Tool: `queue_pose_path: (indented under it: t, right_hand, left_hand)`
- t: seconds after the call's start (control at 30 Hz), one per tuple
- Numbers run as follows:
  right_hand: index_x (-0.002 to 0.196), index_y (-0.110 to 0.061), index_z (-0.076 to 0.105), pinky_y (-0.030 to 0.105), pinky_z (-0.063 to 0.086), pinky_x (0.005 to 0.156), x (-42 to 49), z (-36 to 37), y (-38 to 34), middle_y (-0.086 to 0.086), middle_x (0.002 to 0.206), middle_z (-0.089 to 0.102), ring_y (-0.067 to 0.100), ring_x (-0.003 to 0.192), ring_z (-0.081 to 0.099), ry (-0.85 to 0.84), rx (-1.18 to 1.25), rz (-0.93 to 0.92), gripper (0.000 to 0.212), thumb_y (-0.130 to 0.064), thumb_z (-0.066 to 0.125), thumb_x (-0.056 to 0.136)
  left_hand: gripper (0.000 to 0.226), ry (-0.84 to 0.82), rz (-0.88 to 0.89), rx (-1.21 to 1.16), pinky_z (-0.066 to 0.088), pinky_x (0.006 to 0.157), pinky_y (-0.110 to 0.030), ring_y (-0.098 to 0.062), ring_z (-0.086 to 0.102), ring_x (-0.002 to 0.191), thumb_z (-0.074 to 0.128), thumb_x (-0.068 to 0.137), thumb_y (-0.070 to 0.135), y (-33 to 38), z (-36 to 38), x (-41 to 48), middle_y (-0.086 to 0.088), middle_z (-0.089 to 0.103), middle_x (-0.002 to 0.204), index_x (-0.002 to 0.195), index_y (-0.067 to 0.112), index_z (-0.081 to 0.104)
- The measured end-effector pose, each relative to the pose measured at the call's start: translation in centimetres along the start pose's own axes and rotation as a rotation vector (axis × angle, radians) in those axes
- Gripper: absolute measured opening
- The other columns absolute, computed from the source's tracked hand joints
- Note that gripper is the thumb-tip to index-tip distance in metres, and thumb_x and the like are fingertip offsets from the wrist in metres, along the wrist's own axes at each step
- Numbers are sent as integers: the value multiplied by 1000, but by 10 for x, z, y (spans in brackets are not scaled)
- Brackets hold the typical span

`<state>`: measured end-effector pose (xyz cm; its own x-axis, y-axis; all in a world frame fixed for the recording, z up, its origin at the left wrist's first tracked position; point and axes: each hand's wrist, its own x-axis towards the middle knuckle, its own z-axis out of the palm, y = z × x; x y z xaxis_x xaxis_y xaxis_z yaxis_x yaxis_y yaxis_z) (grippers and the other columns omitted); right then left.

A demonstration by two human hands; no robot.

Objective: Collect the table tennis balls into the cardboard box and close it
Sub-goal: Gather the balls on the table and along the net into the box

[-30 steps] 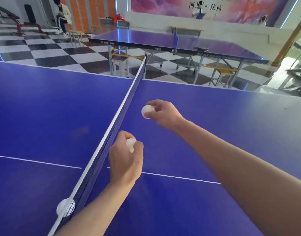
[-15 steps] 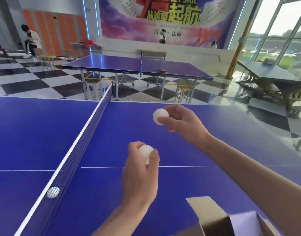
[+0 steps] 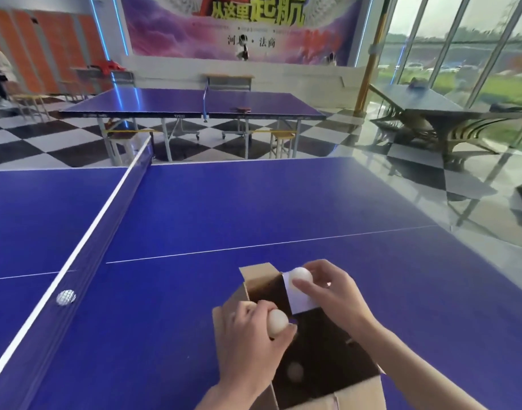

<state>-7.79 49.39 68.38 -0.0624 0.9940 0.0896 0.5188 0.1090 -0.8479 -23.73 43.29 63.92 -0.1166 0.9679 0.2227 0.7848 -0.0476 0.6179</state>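
An open cardboard box [image 3: 358, 389] stands on the blue table tennis table [image 3: 253, 208], near its front edge, flaps up. My left hand [image 3: 250, 347] grips a white ball [image 3: 277, 321] over the box's left rim. Over the far right flap, my right hand [image 3: 330, 291] pinches a second white ball [image 3: 300, 276]. One ball [image 3: 295, 371] lies dimly on the dark floor of the box. Another white ball [image 3: 66, 297] rests on the table behind the net, seen through the mesh.
The net [image 3: 85, 241] runs from the lower left up to the table's far edge. Beyond stands a second blue table [image 3: 191, 106] with stools under it on a checkered floor. A dark bench table [image 3: 431, 110] sits at the right by the windows.
Both hands carried their balls back and down from mid-table to above the open box. My view turned right and the whole box came into sight.
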Motion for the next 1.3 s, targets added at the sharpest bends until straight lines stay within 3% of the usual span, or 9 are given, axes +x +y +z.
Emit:
queue_pose_path:
  t: [0.2,0.37,0.53,0.7,0.9,1.0,1.13,1.2,1.3]
  right_hand:
    - [95,-39,58,13,48,59,-21,1,25,-24,82,62,-4,77,62,0,-181,-41,36,-65,55,70]
    - [105,-33,59,16,48,68,-29,-5,35,-17,99,60,3,92,55,84,-324,-111,26,-47,60,84]
    - [105,-27,62,16,44,65,-38,-10,40,-12,108,61,4,97,45,116,-489,-151,20,-18,57,88]
    - [113,-23,61,28,49,85,-49,-5,31,-10,120,57,12,111,45,96,-542,-145,30,-12,51,87]
    - [131,-23,48,32,46,96,-61,-6,32,-5,141,43,19,127,36,60,-606,-79,54,0,51,82]
    - [135,-23,41,31,49,76,-62,-9,31,0,136,47,23,116,49,69,-545,-17,62,4,51,80]
    - [137,-21,38,17,36,47,-62,-10,31,1,103,62,10,65,54,17,-496,55,62,5,47,81]
    - [137,-21,38,13,27,42,-64,-9,25,-2,88,60,3,53,42,25,-503,11,63,7,46,81]
    - [135,-22,40,22,37,48,-67,-6,7,-1,85,62,14,59,49,57,-477,-41,63,8,42,80]
  left_hand:
    - [47,-37,60,40,36,89,-20,-5,42,109,50,71,70,0,7,-12,19,49,114,107,40,55]
    - [65,-38,25,75,27,108,-27,-6,16,129,38,74,72,7,1,-22,12,29,141,131,41,39]
    - [78,-181,-346,-18,46,94,-34,-25,36,128,61,84,33,11,-6,-23,-4,30,142,142,30,9]
    - [59,-350,-571,34,45,83,-34,-26,51,116,52,87,43,3,-9,-24,-7,49,132,135,18,30]
    - [42,-254,-613,-46,55,81,-37,-25,56,104,40,94,41,12,-2,-35,-4,55,123,127,15,46]
    - [38,-201,-596,-83,57,78,-39,-23,58,96,38,95,38,16,1,-39,-4,57,115,122,14,50]
    - [34,-191,-529,-84,57,74,-35,-19,57,89,39,96,35,15,-2,-38,-3,58,110,118,13,53]
    - [33,-158,-499,-77,57,75,-34,-18,58,90,39,96,34,11,-7,-36,-3,60,109,116,13,54]
    - [30,-103,-469,-70,54,67,-28,-12,55,79,41,96,34,5,-20,-34,3,56,95,111,13,56]
